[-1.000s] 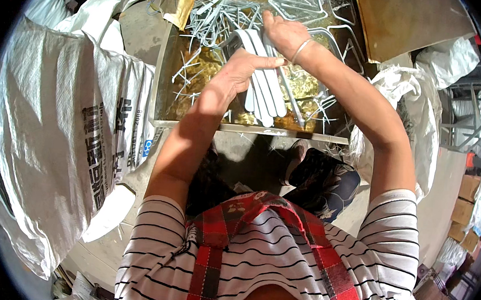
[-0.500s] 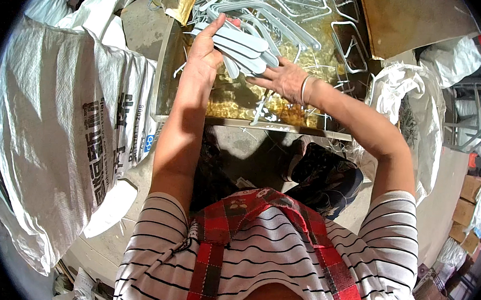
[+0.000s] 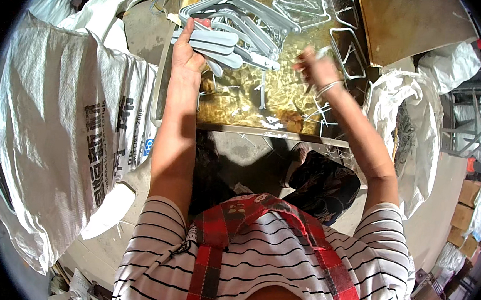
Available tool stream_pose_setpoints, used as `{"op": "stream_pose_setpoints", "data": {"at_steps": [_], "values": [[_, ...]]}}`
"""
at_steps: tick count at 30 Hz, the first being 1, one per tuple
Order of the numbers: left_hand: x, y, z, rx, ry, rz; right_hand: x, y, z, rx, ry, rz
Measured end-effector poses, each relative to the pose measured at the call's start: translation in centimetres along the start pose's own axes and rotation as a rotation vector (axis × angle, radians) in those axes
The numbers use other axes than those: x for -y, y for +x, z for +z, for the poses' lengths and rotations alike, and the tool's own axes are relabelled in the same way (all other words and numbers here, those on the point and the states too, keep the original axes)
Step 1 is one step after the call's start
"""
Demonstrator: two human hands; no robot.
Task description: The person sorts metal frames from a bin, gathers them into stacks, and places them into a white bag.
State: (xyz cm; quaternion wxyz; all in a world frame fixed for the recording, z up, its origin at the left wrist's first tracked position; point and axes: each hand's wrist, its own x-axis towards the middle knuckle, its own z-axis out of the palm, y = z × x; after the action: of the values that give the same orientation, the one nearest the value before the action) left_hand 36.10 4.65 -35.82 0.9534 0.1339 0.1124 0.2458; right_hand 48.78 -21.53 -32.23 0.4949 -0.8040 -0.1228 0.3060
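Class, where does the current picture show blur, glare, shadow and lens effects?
Head view: the right hand is blurred, the left hand sharper; head view: glare spots near the front rim of the tray; head view: shadow covers part of the left forearm; head view: corners go black, and the brown cartons look tilted, probably by the fisheye.

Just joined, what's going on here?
The person's left hand grips a bunch of bent grey parts over the left side of a metal tray. The right hand is apart from the bunch, over the tray's right side; it's blurred, so I can't tell whether it holds anything. A big white sack stands left of the tray, and an open white bag is on the right.
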Motion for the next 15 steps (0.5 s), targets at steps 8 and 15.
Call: {"op": "stream_pose_setpoints", "data": {"at_steps": [8, 15], "values": [[-0.5, -1.3, 0.8, 0.101, 0.123, -0.023, -1.8, -2.9, 3.3, 0.276, -1.198, -0.408], [3.1, -5.0, 5.0, 0.011, 0.887, 0.14, -1.4, -10.6, -17.2, -0.603, -1.397, -0.058]]}}
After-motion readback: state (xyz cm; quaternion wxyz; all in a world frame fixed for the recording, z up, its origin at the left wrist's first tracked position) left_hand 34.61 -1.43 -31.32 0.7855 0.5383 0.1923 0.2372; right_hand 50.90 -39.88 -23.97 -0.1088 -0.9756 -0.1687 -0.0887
